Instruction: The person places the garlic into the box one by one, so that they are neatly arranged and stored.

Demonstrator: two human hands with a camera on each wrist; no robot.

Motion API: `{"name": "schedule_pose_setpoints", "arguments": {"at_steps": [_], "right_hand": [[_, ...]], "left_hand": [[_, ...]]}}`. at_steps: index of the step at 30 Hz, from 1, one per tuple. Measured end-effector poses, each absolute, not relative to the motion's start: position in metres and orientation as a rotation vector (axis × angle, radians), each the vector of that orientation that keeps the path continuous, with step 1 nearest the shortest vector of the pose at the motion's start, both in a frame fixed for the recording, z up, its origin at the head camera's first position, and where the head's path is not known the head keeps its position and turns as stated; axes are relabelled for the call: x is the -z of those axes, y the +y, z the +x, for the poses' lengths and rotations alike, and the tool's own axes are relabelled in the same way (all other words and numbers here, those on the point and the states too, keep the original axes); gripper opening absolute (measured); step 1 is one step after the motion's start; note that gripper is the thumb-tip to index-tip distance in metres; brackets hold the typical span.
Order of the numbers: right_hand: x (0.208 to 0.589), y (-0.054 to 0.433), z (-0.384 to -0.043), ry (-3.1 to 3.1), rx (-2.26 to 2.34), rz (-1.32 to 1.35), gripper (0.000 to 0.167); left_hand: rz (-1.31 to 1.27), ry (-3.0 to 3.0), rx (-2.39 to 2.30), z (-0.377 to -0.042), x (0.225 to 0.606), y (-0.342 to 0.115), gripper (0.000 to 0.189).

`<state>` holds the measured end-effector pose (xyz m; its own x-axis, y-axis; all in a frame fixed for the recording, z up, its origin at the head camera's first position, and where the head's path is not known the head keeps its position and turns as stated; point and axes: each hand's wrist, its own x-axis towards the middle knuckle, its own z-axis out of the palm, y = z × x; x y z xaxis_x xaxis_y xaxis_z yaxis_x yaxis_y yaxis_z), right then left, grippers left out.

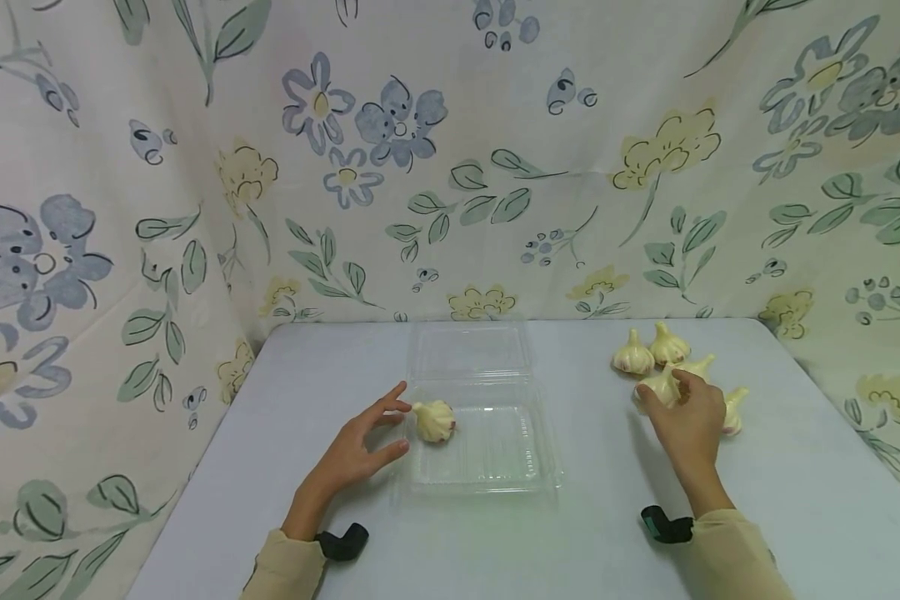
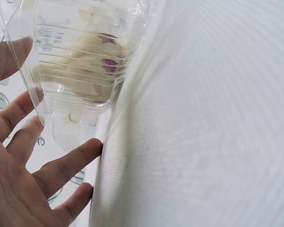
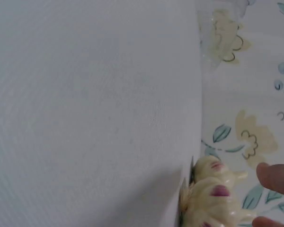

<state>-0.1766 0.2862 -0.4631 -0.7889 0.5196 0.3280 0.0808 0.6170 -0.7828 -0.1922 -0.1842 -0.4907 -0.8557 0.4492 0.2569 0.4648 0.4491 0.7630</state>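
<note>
A clear plastic clamshell box (image 1: pixel 487 487) lies with its lid back on the white table, one garlic bulb (image 1: pixel 435 422) at its left side. My left hand (image 1: pixel 356 446) is at the box's left edge, fingers spread; in the left wrist view fingertips (image 2: pixel 26 45) touch the clear wall. Over the garlic cluster at the right, my right hand (image 1: pixel 688 417) has thumb and forefinger on either side of a garlic bulb (image 1: pixel 656 387). The right wrist view shows a gap between the thumb (image 3: pixel 277 177) and the nearer garlic bulbs (image 3: pixel 213 203). Its other fingers are mostly hidden.
Around the right hand are more garlic bulbs (image 1: pixel 633 354), one of them (image 1: pixel 732 412) to its right. The box's open lid (image 1: pixel 468 350) extends toward the table's back edge. A flowered curtain (image 1: pixel 450 208) hangs behind and along both sides of the white table (image 1: pixel 307 367).
</note>
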Motion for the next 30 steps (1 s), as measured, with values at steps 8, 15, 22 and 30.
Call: {"name": "schedule_pose_setpoints", "arguments": {"at_steps": [8,15,22,30], "right_hand": [[0.465,0.296,-0.173,-2.451,-1.082,-0.539,0.07],[0.466,0.301,-0.174,-2.57,-1.093,-0.547,0.076],[0.469,0.305,-0.178,-2.62,-1.134,-0.575,0.082],[0.473,0.306,-0.182,-2.58,-1.137,-0.553,0.073]], "left_hand": [[-0.83,-2.667,1.378,-0.193,0.492,-0.185,0.048],[-0.848,-2.657,1.382,-0.195,0.491,-0.184,0.051],[-0.817,-2.675,1.388,-0.195,0.488,-0.183,0.065],[-0.806,-2.684,1.384,-0.196,0.489,-0.183,0.06]]}}
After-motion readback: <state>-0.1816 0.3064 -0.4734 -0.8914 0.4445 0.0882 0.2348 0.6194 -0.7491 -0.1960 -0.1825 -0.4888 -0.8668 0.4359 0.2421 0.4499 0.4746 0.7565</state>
